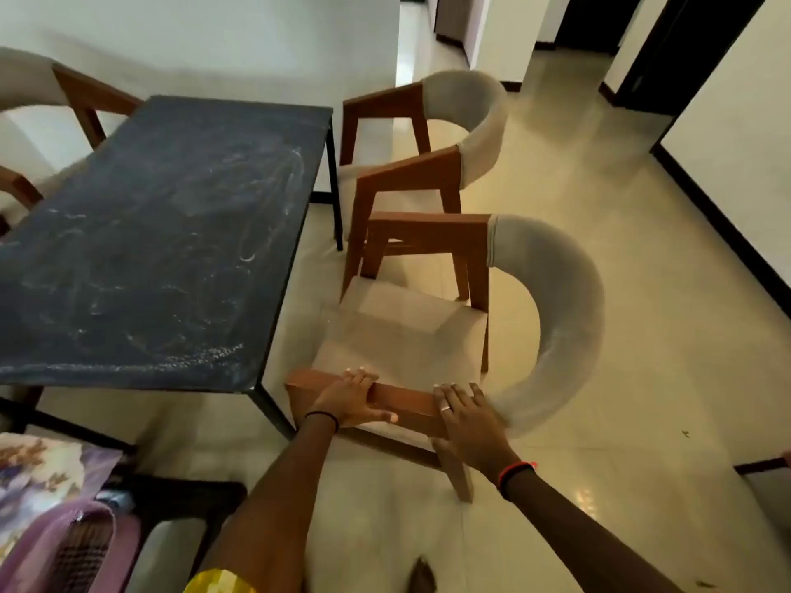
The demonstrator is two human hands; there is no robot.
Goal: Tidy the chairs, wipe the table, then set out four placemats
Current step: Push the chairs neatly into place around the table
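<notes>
A dark table (141, 233) with pale smears on its top stands at the left. To its right, near the front corner, is a wooden chair (398, 331) with a beige seat and curved padded back. My left hand (351, 398) grips its near wooden armrest, fingers over the top and thumb on the near side. My right hand (464, 415) grips the same armrest further right, next to the padded back. A second matching chair (432, 134) stands beyond it, by the table's far right corner.
Two more chairs (38, 87) show at the table's far left side. A dark seat with colourful printed mats or papers (47, 468) and a pink bag (64, 545) sits at the lower left. Open tiled floor (620, 378) lies to the right; doorways are behind.
</notes>
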